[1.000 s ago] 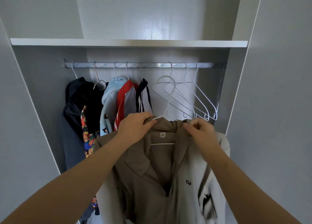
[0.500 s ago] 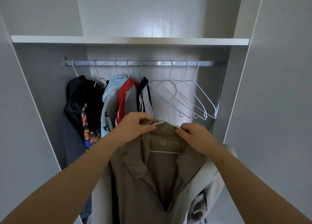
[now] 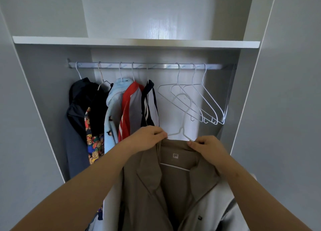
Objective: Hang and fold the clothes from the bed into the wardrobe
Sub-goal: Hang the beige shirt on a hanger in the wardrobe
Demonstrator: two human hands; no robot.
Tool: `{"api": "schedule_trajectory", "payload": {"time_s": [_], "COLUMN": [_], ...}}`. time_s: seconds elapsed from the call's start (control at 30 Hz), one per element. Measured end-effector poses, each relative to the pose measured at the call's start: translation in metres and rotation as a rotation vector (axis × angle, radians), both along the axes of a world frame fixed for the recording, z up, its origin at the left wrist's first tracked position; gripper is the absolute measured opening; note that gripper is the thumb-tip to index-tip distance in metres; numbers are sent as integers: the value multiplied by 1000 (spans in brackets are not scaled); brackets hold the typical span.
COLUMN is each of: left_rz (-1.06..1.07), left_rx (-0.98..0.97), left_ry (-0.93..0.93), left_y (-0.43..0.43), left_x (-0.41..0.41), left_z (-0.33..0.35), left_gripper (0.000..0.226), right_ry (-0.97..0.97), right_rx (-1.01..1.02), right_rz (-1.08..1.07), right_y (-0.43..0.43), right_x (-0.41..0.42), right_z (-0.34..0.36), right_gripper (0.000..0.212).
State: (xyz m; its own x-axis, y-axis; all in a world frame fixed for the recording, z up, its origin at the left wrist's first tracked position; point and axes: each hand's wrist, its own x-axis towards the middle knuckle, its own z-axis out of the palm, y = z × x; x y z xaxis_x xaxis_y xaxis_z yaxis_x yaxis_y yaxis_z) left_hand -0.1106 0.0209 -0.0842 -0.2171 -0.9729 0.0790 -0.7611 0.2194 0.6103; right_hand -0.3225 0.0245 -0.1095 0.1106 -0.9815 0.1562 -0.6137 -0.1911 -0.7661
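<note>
Left grip [image 3: 147, 137], right grip [image 3: 206, 146] pinch jacket [image 3: 173, 187] on hanger [image 3: 181, 129] | wardrobe rail [image 3: 161, 66]: perhaps five garments [image 3: 112, 109], spare hangers [image 3: 213, 101]

metal rail [image 3: 156, 66] under white shelf [image 3: 135, 42], 5 hangers with clothes [image 3: 111, 109] at left, bare wire hangers [image 3: 211, 96] at right

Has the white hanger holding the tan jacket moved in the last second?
Yes. The white hanger in the tan jacket has dropped: its hook sits lower below the rail than a second ago, and a little further right.
</note>
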Motion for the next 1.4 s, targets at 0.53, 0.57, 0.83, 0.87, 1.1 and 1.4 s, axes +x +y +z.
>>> {"api": "schedule_trajectory", "payload": {"time_s": [0.53,0.57,0.83,0.87,1.1,1.4], "left_rz": [248,253,278,282,253,192], "left_rx": [-61,-75,-205,-232,-374,-295], "left_ry": [307,291,228,225,77,-121], "left_y": [-48,-54,-126,-138,-213,-289], "left_x": [-18,-16,10,15,45,74], "left_z": [-14,-13,-3,1,24,36], "left_gripper": [20,20,23,23,20,39], "right_ry": [-345,-347,-497,-507,-552,-601], "right_rx": [435,439,451,440,355,158], "right_rz": [-228,-236,-191,-190,-196,-172], "right_y": [-22,-28,-91,-103,-183,-285], "right_x": [-36,-33,6,14,66,122], "right_z": [-9,-10,8,13,49,94], "right_gripper": [22,21,24,23,28,30]}}
